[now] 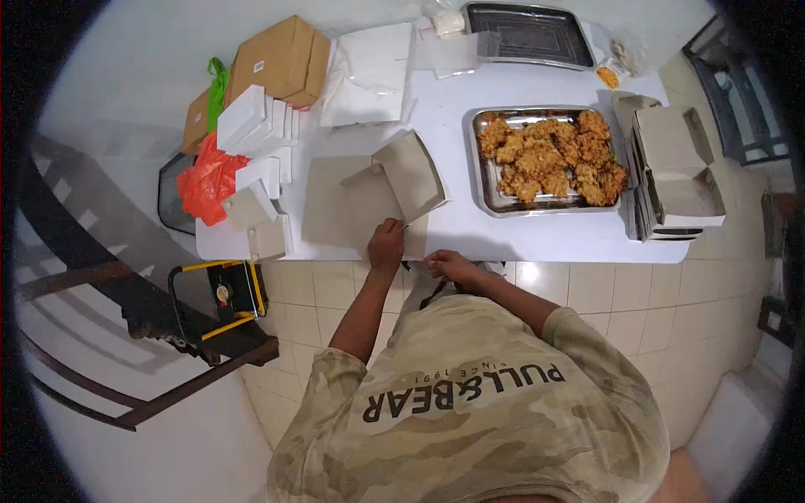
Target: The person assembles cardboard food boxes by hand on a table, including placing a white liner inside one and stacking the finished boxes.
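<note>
A partly folded grey-brown cardboard food box [411,178] lies on the white table in front of me, one section raised and tilted at its right side. My left hand [386,246] pinches the near edge of this box, at the lower corner of the raised section. Just past the table's front edge, to the right of the left hand, my right hand [453,267] is held in the air with its fingers curled together. Whatever its fingertips may hold is too small to make out, and it is apart from the box.
A metal tray [480,189] of fried chicken [545,159] stands right of centre. Beyond its right side are stacked folded boxes [671,138]. White boxes [243,117], a red plastic bag [208,180] and a large carton [281,63] crowd the left. At the back sits a dark tray [528,35].
</note>
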Demonstrator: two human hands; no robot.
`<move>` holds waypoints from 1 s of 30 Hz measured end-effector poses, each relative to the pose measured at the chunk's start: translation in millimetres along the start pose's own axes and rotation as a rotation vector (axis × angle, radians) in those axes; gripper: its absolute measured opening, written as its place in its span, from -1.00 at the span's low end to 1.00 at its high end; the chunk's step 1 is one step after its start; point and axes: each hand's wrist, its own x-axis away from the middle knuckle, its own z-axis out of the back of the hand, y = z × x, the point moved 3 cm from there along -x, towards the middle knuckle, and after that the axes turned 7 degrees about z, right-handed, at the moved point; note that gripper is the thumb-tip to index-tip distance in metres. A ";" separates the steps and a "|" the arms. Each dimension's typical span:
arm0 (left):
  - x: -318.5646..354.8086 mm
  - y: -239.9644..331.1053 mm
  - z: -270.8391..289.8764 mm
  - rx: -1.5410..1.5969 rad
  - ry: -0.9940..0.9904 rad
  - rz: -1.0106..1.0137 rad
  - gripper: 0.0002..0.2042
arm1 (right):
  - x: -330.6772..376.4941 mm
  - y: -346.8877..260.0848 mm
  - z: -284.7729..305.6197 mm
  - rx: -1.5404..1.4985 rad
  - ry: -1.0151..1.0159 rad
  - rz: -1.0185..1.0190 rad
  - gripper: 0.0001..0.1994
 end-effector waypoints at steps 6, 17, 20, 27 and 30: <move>-0.2 -14.4 -1.9 0.087 0.072 -0.074 -0.84 | -3.0 -6.3 2.6 -0.051 0.008 -0.005 -0.73; -20.9 -36.2 -18.8 0.264 -0.290 -0.004 -0.61 | -5.6 -21.9 -34.8 -0.207 0.141 -0.008 -0.74; -27.7 -37.2 -14.9 0.324 -0.313 -0.090 -0.62 | -12.5 -31.7 -45.6 -0.193 0.230 0.107 -0.78; -23.6 -94.1 60.5 0.486 -0.232 -0.184 -0.71 | -26.0 -39.7 -74.6 -0.193 0.609 0.193 -0.77; 0.9 -103.0 67.3 0.386 -0.364 -0.430 -0.72 | -45.7 -37.0 -92.3 -0.155 0.684 0.018 -0.67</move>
